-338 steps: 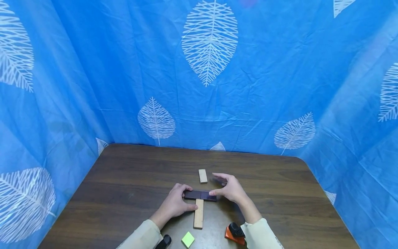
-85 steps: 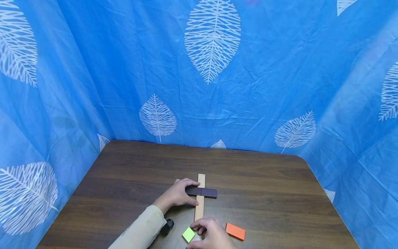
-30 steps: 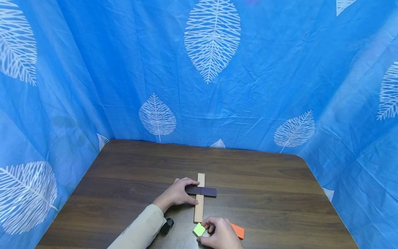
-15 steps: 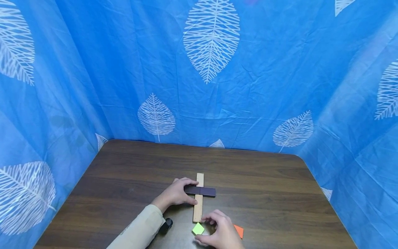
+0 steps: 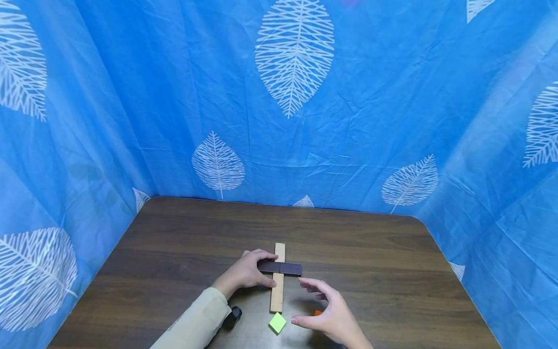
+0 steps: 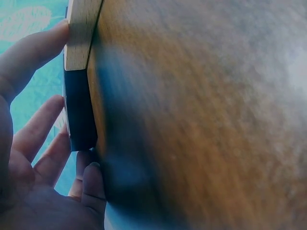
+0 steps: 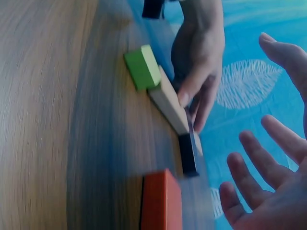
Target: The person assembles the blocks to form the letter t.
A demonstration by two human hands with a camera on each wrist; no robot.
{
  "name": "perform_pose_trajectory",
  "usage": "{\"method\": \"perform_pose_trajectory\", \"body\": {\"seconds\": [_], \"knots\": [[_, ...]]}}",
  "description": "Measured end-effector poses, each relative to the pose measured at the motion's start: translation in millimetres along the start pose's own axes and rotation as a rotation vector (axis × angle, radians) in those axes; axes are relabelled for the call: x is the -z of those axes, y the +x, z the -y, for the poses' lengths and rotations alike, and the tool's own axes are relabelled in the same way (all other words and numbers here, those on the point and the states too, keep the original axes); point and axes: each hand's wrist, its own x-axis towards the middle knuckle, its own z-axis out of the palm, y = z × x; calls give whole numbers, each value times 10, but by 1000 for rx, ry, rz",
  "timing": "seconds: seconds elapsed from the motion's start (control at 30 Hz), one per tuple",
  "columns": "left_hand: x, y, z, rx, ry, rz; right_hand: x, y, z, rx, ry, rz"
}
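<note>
My left hand (image 5: 244,271) rests at the left dark block (image 5: 268,266), its thumb on the near light wooden block (image 5: 277,295) and its index finger reaching the far light block (image 5: 280,249). In the left wrist view, other fingertips touch the dark block's end. A right dark block (image 5: 290,269) abuts the left one, making a cross with the light blocks. A green block (image 5: 277,324), turned like a diamond, sits at the near light block's lower end. My right hand (image 5: 331,312), fingers spread and holding nothing, hovers over an orange block (image 7: 160,203), mostly hidden from the head view.
Everything lies on a brown wood-grain table (image 5: 196,223). A blue curtain (image 5: 348,121) with white leaf prints hangs behind and along both sides. A black wrist device (image 5: 233,317) sits by the left sleeve.
Earlier, the far light block joined the dark pair and my right hand slid the green block to the stem's end. Now that hand has released it and moved right. My left hand stays.
</note>
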Motion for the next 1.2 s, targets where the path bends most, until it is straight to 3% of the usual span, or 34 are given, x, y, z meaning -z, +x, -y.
{"method": "perform_pose_trajectory", "body": {"seconds": [0.17, 0.37, 0.57, 0.83, 1.2], "knots": [[-2, -3, 10, 0, -3, 2, 105, -48, -68, -90, -76, 47], [8, -7, 22, -25, -23, 7, 198, -110, -147, -160, -76, 83], [19, -8, 12, -27, -34, 14, 292, -188, -275, -158, -82, 70], [19, -11, -4, -4, -34, 18, 386, -282, -407, -154, 4, 86], [16, 3, 1, -1, -18, 21, 424, -312, -550, -123, -21, 90]]}}
